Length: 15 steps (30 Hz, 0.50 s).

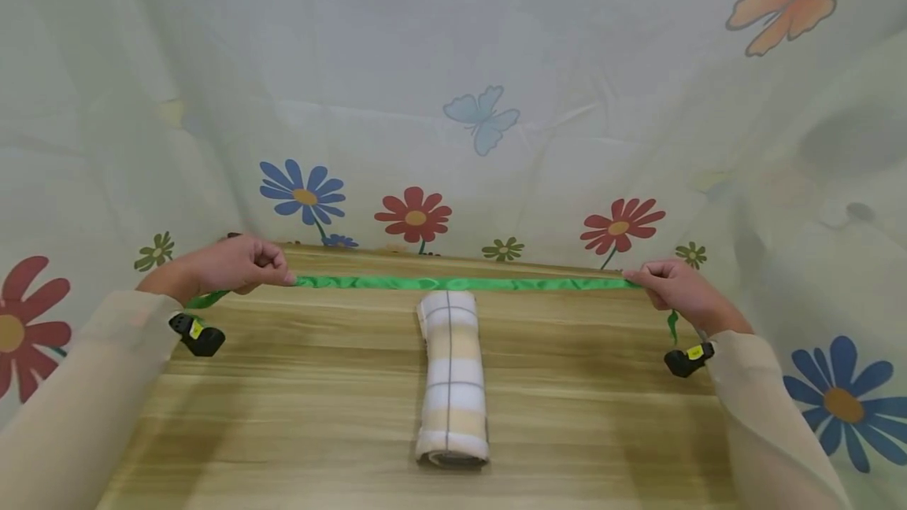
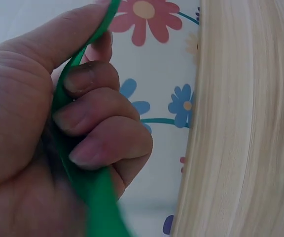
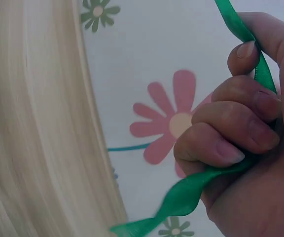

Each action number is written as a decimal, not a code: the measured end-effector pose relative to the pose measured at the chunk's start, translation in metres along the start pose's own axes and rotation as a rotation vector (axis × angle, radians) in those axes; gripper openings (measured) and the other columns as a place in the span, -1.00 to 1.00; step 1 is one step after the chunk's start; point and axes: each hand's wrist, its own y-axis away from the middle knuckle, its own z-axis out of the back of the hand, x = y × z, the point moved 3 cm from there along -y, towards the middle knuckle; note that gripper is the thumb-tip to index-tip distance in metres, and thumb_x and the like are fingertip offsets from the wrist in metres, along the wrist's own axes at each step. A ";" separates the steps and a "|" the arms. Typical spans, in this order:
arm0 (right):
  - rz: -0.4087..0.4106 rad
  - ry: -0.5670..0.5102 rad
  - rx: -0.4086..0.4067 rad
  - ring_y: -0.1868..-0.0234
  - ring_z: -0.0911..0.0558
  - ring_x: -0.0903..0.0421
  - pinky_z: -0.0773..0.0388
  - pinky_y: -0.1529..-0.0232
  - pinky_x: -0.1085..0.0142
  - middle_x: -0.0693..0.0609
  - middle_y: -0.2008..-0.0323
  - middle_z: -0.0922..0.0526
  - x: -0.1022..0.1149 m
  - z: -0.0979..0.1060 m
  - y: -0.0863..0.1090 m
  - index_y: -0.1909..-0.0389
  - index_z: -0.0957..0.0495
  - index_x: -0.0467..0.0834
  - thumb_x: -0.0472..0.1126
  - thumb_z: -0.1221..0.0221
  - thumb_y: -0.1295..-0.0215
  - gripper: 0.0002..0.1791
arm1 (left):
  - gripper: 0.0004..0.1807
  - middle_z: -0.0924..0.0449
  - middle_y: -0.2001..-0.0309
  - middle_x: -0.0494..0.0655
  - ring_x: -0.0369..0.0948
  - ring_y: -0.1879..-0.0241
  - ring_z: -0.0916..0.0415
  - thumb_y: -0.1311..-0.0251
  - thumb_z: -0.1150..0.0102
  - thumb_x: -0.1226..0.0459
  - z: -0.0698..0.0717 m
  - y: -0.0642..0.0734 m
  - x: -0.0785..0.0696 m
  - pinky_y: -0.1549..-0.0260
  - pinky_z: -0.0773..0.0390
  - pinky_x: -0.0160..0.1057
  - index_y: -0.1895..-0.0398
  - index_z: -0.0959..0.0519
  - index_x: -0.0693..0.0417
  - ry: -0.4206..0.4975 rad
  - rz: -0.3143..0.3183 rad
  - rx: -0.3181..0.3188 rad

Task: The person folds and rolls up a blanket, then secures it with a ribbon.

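A green ribbon (image 1: 453,284) is stretched straight across the head view between two hands. My left hand (image 1: 244,264) pinches it at the left, and a loose tail hangs behind the wrist. In the left wrist view the ribbon (image 2: 100,202) runs through the palm under curled fingers (image 2: 110,140). On the other side my right hand (image 1: 676,290) pinches it between thumb and forefinger; a short, twisted tail (image 3: 181,195) leaves the palm in the right wrist view. Just below the ribbon's middle lies a rolled checked cloth (image 1: 453,380), white and beige with grey lines.
The wood-grain table (image 1: 326,400) spreads under both arms. Its far edge meets a pale curtain (image 1: 368,46) printed with flowers and butterflies, which also hangs at both sides. Small black devices (image 1: 201,337) are strapped at the wrists.
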 end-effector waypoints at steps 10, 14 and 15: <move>0.008 0.042 -0.028 0.60 -0.27 0.09 -0.31 0.43 0.14 0.08 0.68 -0.21 -0.029 -0.003 -0.039 0.45 -0.28 -0.30 0.21 -0.13 -0.49 -0.36 | -0.72 -0.30 0.55 -0.19 -0.28 0.63 -0.17 -0.44 -0.21 0.08 0.006 -0.033 0.030 0.58 -0.33 -0.27 0.16 -0.58 0.14 -0.108 0.012 -0.016; -0.046 0.076 -0.059 0.61 -0.30 0.10 -0.36 0.44 0.16 0.11 0.70 -0.24 -0.050 -0.010 -0.065 0.52 -0.34 -0.17 0.24 -0.17 -0.45 -0.42 | -0.75 -0.45 0.44 -0.11 -0.25 0.54 -0.28 -0.46 -0.18 0.14 0.007 -0.060 0.053 0.52 -0.40 -0.23 0.14 -0.61 0.17 -0.136 -0.021 -0.075; -0.064 0.089 -0.071 0.61 -0.31 0.10 -0.36 0.45 0.17 0.13 0.70 -0.25 -0.054 -0.012 -0.071 0.53 -0.36 -0.12 0.27 -0.17 -0.43 -0.42 | -0.75 -0.48 0.42 -0.08 -0.23 0.52 -0.32 -0.46 -0.18 0.15 0.007 -0.066 0.057 0.49 -0.42 -0.22 0.14 -0.61 0.19 -0.150 -0.028 -0.099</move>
